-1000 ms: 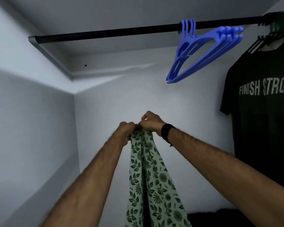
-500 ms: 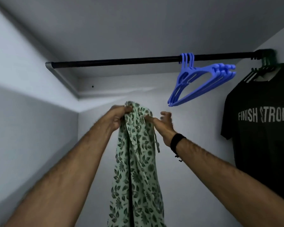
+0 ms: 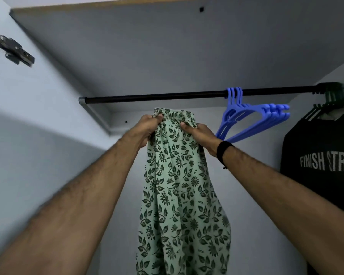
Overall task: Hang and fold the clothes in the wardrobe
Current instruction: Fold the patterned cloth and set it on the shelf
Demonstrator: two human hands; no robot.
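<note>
left hand (image 3: pixel 147 129) grips green leaf-print garment (image 3: pixel 179 195) at its gathered top edge | right hand (image 3: pixel 199 133) pinches same edge, fingertips buried in cloth | garment's lower end cut off | behind: blue hangers (image 3: pixel 252 118) on black rod (image 3: pixel 157 97) | black T-shirt (image 3: pixel 322 161) cropped at right

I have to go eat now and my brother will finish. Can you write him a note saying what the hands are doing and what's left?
Left hand: grips the top edge of the pale green leaf-print cloth garment.
Right hand: pinches the same top edge, further right.
The garment hangs down between both arms, just below the black metal wardrobe rod.
Blue plastic hangers hang bunched on the rod, to the right of the hands.
Black printed T-shirt: already hung at far right.
Left: the green garment is on no hanger yet; put it on one and hang it on the rod.
</note>
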